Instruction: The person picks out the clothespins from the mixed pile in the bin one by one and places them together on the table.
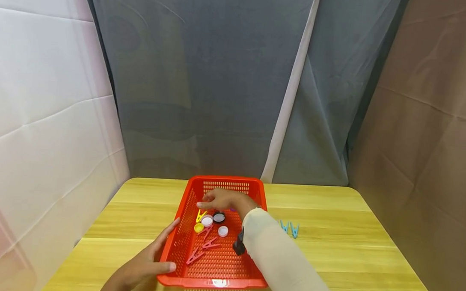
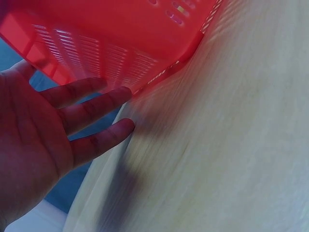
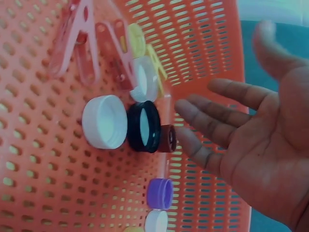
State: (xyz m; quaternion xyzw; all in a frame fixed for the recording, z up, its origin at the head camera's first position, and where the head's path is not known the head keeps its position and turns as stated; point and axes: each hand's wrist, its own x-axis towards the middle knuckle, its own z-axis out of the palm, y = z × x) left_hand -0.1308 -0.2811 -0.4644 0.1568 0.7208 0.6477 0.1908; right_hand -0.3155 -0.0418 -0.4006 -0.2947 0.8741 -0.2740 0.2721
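Head view: nearest, the left hand point(image 1: 146, 262), fingers straight, grip loose, at the red basket point(image 1: 189, 282) rim. Pink pegs point(image 1: 207, 246) next, then bottle caps point(image 1: 223, 231); blue pegs point(image 1: 294, 234) sit outside, right, where the counter point(image 1: 352, 261) stretches wide. And the right hand point(image 1: 224, 199), grip released, is over the basket's far end! Only right wrist shows the brown cap point(image 3: 168, 138), just beside those fingertips. Behind, grey curtain point(image 1: 227, 98).
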